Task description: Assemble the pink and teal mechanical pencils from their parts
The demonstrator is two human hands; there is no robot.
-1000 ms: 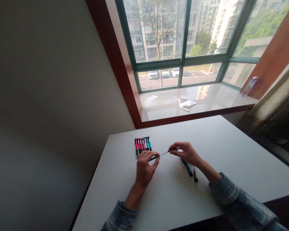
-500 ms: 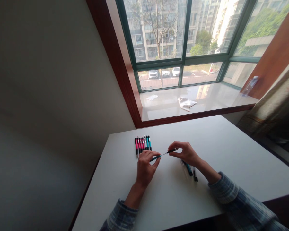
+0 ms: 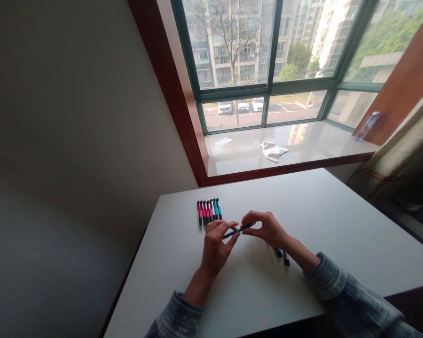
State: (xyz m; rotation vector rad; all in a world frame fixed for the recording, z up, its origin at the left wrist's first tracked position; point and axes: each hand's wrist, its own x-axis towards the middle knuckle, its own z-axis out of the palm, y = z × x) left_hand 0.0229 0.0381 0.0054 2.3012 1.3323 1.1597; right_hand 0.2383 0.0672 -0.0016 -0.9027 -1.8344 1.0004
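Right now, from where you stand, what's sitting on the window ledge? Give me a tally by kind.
Crumpled cloth: 1
Small flat piece of paper: 1
Clear plastic bottle: 1
Total: 3

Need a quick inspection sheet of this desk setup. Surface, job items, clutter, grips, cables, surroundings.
surface: white table, pale and matte.
job's things: teal-and-black pen held across both hands; row of pink and teal pens side by side beyond them.
clutter: two dark-capped pens and a clear plastic sleeve by the right wrist.
grips: left hand and right hand both on the held pen.
cables: nothing seen.
surroundings: window sill with a cloth, paper, plastic bottle; curtain at right.
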